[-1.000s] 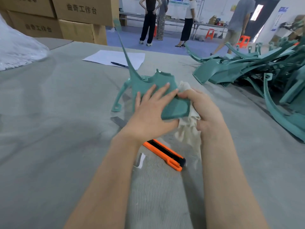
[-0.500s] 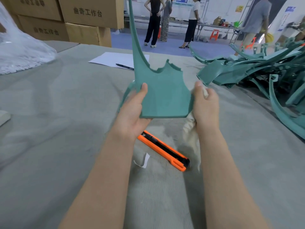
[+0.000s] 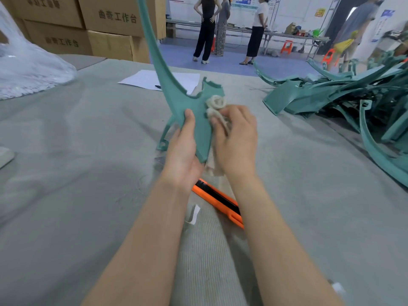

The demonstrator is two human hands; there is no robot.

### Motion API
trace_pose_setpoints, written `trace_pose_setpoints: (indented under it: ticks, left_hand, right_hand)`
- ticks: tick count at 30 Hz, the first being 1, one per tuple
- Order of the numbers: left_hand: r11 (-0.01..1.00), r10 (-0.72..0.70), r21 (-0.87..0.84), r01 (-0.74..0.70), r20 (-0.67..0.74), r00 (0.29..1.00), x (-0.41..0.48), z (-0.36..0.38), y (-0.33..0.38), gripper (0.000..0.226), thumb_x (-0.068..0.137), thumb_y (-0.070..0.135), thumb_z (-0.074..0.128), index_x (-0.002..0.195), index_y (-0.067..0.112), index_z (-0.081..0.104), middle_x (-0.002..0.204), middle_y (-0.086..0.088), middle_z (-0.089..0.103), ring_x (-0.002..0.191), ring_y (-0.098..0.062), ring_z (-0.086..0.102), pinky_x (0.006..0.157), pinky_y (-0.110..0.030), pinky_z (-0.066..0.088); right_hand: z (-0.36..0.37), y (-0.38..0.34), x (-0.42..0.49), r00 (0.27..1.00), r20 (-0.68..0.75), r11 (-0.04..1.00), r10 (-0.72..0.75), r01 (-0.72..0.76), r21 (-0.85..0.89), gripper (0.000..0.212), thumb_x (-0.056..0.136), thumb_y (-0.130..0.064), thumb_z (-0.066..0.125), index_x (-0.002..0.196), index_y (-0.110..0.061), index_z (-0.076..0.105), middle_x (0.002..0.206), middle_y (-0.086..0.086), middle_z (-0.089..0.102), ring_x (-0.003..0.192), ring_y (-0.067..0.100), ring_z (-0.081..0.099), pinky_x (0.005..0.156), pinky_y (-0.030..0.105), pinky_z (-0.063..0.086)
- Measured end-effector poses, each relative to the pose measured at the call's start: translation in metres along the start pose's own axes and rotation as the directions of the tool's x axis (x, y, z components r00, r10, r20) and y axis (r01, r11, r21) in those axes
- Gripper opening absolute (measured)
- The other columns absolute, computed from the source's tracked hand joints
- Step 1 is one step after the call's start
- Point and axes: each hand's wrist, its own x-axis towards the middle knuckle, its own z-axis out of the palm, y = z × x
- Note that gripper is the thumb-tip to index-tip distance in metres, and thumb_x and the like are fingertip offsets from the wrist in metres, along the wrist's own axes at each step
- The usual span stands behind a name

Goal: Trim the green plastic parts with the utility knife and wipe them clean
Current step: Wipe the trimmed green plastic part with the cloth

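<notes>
A green plastic part (image 3: 199, 120) with a long thin arm stands upright above the grey table. My left hand (image 3: 182, 151) grips its lower left edge, thumb on the front face. My right hand (image 3: 235, 138) holds a crumpled off-white cloth (image 3: 216, 104) against the part's face. The orange and black utility knife (image 3: 217, 200) lies on the table below my wrists, partly hidden by my right forearm.
A heap of green plastic parts (image 3: 344, 96) covers the table's right side. A white sheet with a pen (image 3: 145, 80) lies at the back, cardboard boxes (image 3: 106, 25) and a clear plastic bag (image 3: 28, 67) at the left. A small white scrap (image 3: 193, 214) lies beside the knife. People stand on the blue floor beyond.
The part went from lying flat under my hands to standing upright. My right hand has since moved from its right edge onto the front face with the cloth, and the part has turned edge-on.
</notes>
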Motion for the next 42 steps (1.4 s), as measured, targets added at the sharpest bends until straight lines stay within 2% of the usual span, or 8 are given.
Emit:
trace_pose_setpoints:
  ticks: [2, 6, 12, 17, 22, 28, 35, 42]
  left_hand:
    - [0.999, 0.030, 0.040, -0.029, -0.005, 1.000, 0.001, 0.001, -0.004, 0.043, 0.103, 0.036, 0.036, 0.126, 0.008, 0.059, 0.119, -0.009, 0.068, 0.110, -0.020, 0.065, 0.094, -0.032, 0.052]
    - [0.997, 0.026, -0.075, -0.027, -0.016, 1.000, 0.008, -0.008, 0.003, 0.040, 0.102, 0.042, 0.037, 0.096, 0.012, 0.063, 0.077, 0.000, 0.071, 0.070, -0.010, 0.070, 0.064, -0.020, 0.056]
    - [0.998, 0.026, 0.052, -0.025, -0.016, 1.000, 0.002, -0.001, 0.002, 0.047, 0.102, 0.041, 0.038, 0.127, 0.006, 0.059, 0.118, -0.010, 0.068, 0.102, -0.018, 0.066, 0.086, -0.026, 0.055]
    - [0.984, -0.026, -0.173, 0.034, 0.045, 0.999, 0.009, -0.010, 0.010, 0.045, 0.101, 0.046, 0.034, 0.085, 0.015, 0.061, 0.074, 0.003, 0.059, 0.067, -0.006, 0.062, 0.062, -0.017, 0.053]
    - [0.999, -0.001, 0.042, -0.001, 0.029, 1.000, 0.000, -0.004, 0.006, 0.049, 0.103, 0.040, 0.033, 0.132, 0.006, 0.055, 0.126, -0.011, 0.064, 0.110, -0.019, 0.064, 0.090, -0.028, 0.053]
    - [0.999, 0.002, 0.050, -0.004, 0.026, 1.000, 0.005, -0.007, 0.008, 0.046, 0.102, 0.039, 0.035, 0.135, 0.011, 0.053, 0.128, -0.008, 0.063, 0.115, -0.020, 0.062, 0.099, -0.040, 0.049]
    - [0.987, 0.119, -0.103, -0.120, -0.013, 0.993, 0.012, -0.021, 0.019, 0.044, 0.104, 0.037, 0.033, 0.134, 0.013, 0.052, 0.119, -0.004, 0.069, 0.101, -0.017, 0.069, 0.076, -0.032, 0.059]
    - [0.845, 0.463, 0.354, -0.401, -0.108, 0.880, 0.005, -0.010, 0.011, 0.020, 0.103, 0.031, 0.040, 0.101, 0.028, 0.060, 0.100, 0.006, 0.071, 0.095, -0.009, 0.068, 0.086, -0.031, 0.054]
  right_hand:
    - [-0.002, 0.003, 0.001, 0.992, -0.099, 0.997, 0.073, -0.071, 0.021, 0.013, 0.091, -0.011, 0.063, 0.092, 0.001, 0.067, 0.098, 0.016, 0.061, 0.095, 0.036, 0.054, 0.079, 0.028, 0.035]
    - [0.016, -0.020, -0.021, 0.991, 0.089, 0.989, -0.102, 0.091, 0.112, 0.008, 0.087, -0.010, 0.065, 0.082, -0.005, 0.069, 0.081, 0.010, 0.058, 0.081, 0.030, 0.054, 0.071, 0.032, 0.039]
    - [0.006, 0.004, 0.002, 0.983, -0.142, 0.987, 0.120, -0.102, 0.124, 0.016, 0.093, -0.012, 0.062, 0.090, 0.003, 0.068, 0.093, 0.018, 0.059, 0.091, 0.038, 0.056, 0.081, 0.037, 0.040]
    - [0.024, -0.031, -0.027, 0.991, 0.016, 0.974, -0.136, 0.131, 0.185, 0.009, 0.085, -0.006, 0.062, 0.079, -0.003, 0.068, 0.079, 0.009, 0.055, 0.078, 0.030, 0.051, 0.070, 0.035, 0.039]
    - [0.012, 0.006, 0.010, 0.988, -0.148, 0.994, 0.052, -0.037, 0.104, 0.016, 0.091, -0.014, 0.063, 0.088, 0.001, 0.068, 0.092, 0.019, 0.059, 0.088, 0.037, 0.055, 0.081, 0.040, 0.041]
    - [-0.012, 0.061, 0.015, 0.874, -0.179, 0.892, 0.452, -0.448, 0.068, 0.022, 0.096, -0.023, 0.055, 0.109, -0.006, 0.063, 0.108, 0.014, 0.064, 0.103, 0.030, 0.057, 0.089, 0.032, 0.038]
    - [-0.025, 0.021, 0.019, 0.907, -0.286, 0.938, 0.308, -0.241, 0.248, 0.009, 0.093, -0.020, 0.058, 0.099, -0.021, 0.051, 0.100, -0.001, 0.060, 0.095, 0.018, 0.056, 0.087, 0.030, 0.044]
    - [-0.007, 0.021, 0.012, 0.965, -0.021, 0.966, 0.260, -0.260, 0.015, 0.019, 0.092, -0.022, 0.058, 0.109, -0.015, 0.061, 0.112, 0.008, 0.060, 0.105, 0.025, 0.055, 0.092, 0.037, 0.042]
